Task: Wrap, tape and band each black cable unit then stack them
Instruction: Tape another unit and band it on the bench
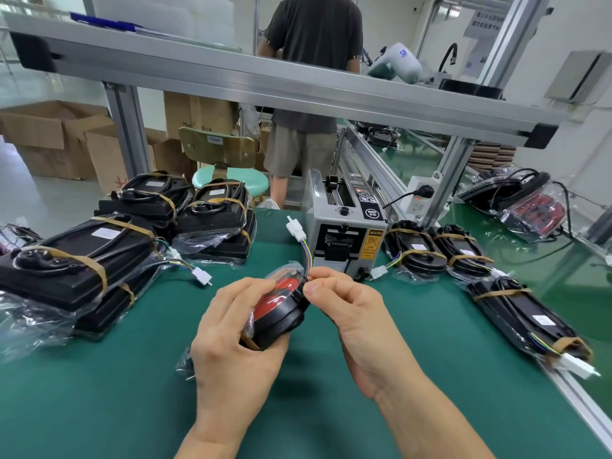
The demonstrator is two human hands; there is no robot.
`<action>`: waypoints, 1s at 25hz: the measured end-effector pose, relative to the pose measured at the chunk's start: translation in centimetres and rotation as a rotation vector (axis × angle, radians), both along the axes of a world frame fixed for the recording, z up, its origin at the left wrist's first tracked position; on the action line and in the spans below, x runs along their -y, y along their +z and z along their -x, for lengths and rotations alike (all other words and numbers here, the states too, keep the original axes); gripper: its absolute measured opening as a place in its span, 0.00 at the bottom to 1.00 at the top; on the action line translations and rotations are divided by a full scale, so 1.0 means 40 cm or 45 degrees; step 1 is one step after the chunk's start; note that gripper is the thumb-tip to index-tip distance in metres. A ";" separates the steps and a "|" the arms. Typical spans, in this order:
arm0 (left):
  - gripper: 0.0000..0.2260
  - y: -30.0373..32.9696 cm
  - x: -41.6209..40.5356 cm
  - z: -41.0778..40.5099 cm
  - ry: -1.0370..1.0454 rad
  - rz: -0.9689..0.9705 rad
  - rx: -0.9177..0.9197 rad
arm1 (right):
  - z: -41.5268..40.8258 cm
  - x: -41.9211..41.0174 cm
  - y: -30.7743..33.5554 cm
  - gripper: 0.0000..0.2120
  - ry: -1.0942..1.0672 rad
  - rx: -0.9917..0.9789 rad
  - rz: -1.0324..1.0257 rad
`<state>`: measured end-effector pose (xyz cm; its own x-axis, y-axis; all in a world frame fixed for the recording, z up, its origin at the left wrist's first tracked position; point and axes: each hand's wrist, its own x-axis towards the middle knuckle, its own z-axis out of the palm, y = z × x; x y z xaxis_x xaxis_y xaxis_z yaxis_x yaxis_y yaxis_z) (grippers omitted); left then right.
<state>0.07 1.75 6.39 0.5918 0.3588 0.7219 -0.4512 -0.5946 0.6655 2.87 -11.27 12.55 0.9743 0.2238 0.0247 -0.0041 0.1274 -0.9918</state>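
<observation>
Over the middle of the green mat my left hand (231,339) grips a black cable unit (281,314) with a red lens, tilted on edge inside a clear plastic bag. A tan rubber band shows at its lower end. My right hand (347,303) pinches the unit's upper rim where the coloured wires come out. Those wires rise to a white connector (294,228). Banded, bagged black units lie stacked at the left (76,270) and at the back left (212,207).
A grey tape dispenser (344,233) stands just behind my hands. Banded units lie in a row to the right (417,253) and near the mat's right edge (516,309). A person (308,94) stands beyond the aluminium frame bar (265,81). Cardboard boxes and a stool are behind.
</observation>
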 end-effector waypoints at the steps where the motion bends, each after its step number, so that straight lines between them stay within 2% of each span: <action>1: 0.23 0.000 0.001 0.001 0.002 0.008 0.007 | 0.001 0.000 -0.001 0.14 0.006 0.006 -0.001; 10: 0.22 0.003 0.002 0.005 0.011 0.033 0.002 | 0.005 -0.012 0.000 0.14 -0.037 0.058 0.051; 21: 0.22 0.007 0.002 0.007 -0.002 0.055 -0.016 | 0.009 -0.035 -0.023 0.11 -0.281 0.247 0.306; 23: 0.22 0.007 0.005 0.007 0.012 0.048 -0.010 | 0.011 -0.037 -0.030 0.09 -0.324 0.198 0.229; 25: 0.24 0.007 0.006 0.007 0.028 0.060 -0.014 | 0.012 -0.040 -0.034 0.12 -0.288 0.069 0.025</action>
<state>-0.23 1.51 6.67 0.5912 0.4055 0.6972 -0.4309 -0.5719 0.6980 2.41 -9.66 11.20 0.9971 0.0009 0.0763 0.0758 0.0995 -0.9921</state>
